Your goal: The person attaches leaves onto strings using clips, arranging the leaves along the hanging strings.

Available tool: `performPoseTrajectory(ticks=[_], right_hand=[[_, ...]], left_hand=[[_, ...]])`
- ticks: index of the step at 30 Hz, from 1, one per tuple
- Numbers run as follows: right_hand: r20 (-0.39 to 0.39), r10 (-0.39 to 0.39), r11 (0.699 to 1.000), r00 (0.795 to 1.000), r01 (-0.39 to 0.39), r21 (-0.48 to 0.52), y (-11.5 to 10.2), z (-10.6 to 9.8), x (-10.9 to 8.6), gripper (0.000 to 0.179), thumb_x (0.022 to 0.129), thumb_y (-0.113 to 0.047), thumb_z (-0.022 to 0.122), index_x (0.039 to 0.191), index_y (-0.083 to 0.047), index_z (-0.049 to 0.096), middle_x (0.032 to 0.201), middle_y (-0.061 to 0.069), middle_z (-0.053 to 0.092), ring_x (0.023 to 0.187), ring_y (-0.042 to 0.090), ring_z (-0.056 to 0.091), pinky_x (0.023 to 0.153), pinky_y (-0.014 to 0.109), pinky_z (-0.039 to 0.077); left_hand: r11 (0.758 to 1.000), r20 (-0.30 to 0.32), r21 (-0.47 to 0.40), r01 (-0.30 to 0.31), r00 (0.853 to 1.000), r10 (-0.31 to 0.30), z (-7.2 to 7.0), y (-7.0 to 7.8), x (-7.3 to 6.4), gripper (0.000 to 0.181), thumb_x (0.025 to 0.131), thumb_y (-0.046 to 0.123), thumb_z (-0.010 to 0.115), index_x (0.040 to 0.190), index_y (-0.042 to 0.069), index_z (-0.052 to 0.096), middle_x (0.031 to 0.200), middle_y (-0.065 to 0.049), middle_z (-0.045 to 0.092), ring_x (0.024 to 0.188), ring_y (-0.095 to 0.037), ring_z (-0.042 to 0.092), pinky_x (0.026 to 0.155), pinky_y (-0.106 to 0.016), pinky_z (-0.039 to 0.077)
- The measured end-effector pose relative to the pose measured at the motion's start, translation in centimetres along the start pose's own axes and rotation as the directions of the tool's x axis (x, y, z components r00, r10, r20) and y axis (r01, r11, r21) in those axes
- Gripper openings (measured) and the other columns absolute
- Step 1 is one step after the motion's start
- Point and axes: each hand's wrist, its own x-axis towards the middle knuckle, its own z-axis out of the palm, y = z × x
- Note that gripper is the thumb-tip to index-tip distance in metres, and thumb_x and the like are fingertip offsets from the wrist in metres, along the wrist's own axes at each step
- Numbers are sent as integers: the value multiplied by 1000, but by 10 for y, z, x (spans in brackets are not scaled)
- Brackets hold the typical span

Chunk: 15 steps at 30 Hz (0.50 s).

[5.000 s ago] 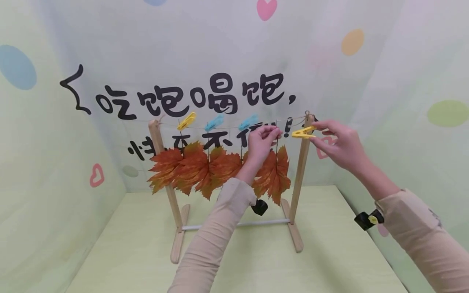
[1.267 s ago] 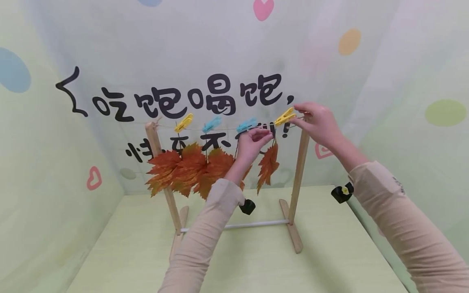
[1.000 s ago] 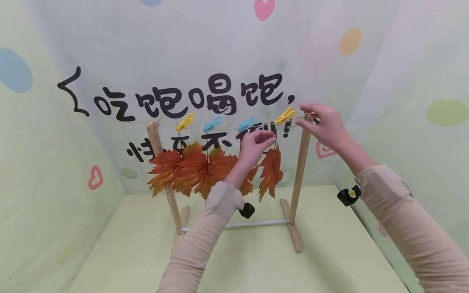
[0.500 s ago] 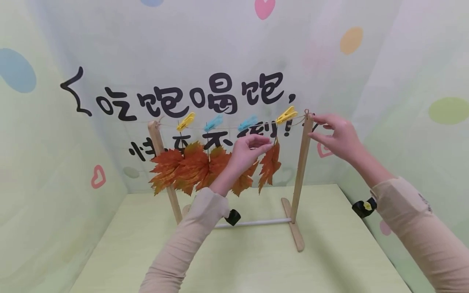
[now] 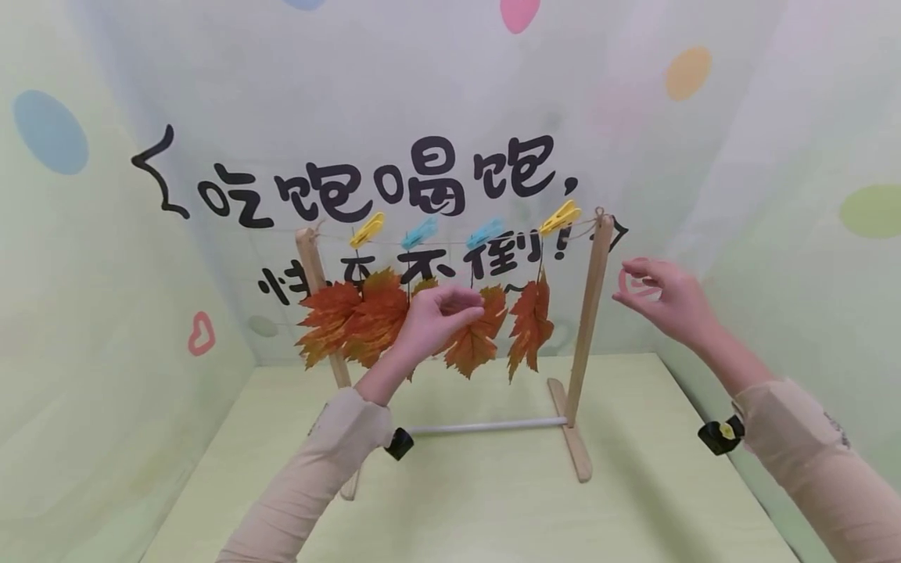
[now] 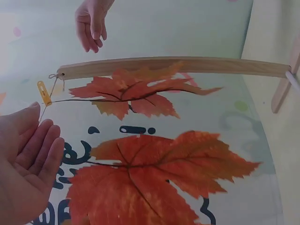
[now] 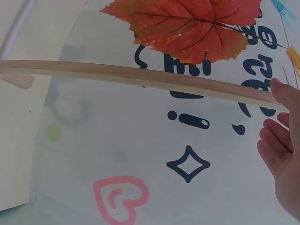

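Observation:
Orange-red maple leaves hang by dark stems from a thin string across a wooden stand. At the string's right end a yellow clothespin clips the stem of the rightmost leaf, which hangs nearly edge-on in the head view. My left hand holds nothing, its fingers loosely bent in front of the middle leaves and partly hiding them. Beyond the right post is my right hand, also holding nothing, thumb and fingers apart. The left wrist view shows the clipped leaf near the post.
Two blue clothespins and another yellow clothespin sit further left on the string. A white rod joins the stand's wooden feet on the pale table. Patterned cloth walls surround it.
The right hand has clipped the yellow clothespin onto the string over the last leaf's stem, released it and drawn back right. The left hand has let go of the stem and moved down-left.

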Motion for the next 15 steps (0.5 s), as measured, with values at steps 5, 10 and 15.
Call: performPoseTrajectory(ticks=[5, 10, 15], right_hand=[[25, 25, 999, 999, -25, -27, 10, 10, -17, 42, 70, -4, 76, 108, 5, 60, 104, 21, 63, 92, 32, 59, 77, 42, 50], [71, 90, 996, 993, -90, 8, 20, 23, -35, 47, 73, -7, 75, 113, 7, 56, 107, 25, 60, 97, 36, 57, 80, 50, 47], [103, 132, 990, 986, -137, 38, 26, 32, -51, 47, 77, -11, 72, 115, 9, 54, 110, 28, 58, 100, 38, 54, 82, 52, 44]], left_hand=[[997, -16, 46, 58, 998, -58, -18, -20, -20, 21, 81, 19, 69, 99, 9, 68, 95, -4, 67, 81, -15, 62, 71, -27, 52], [991, -39, 80, 110, 994, -107, -34, -43, -42, 21, 80, 19, 69, 99, 9, 67, 94, -4, 67, 80, -15, 62, 68, -26, 52], [987, -69, 86, 132, 990, -127, -47, -67, -65, 23, 80, 17, 69, 99, 4, 67, 95, -10, 68, 83, -18, 64, 69, -24, 53]])
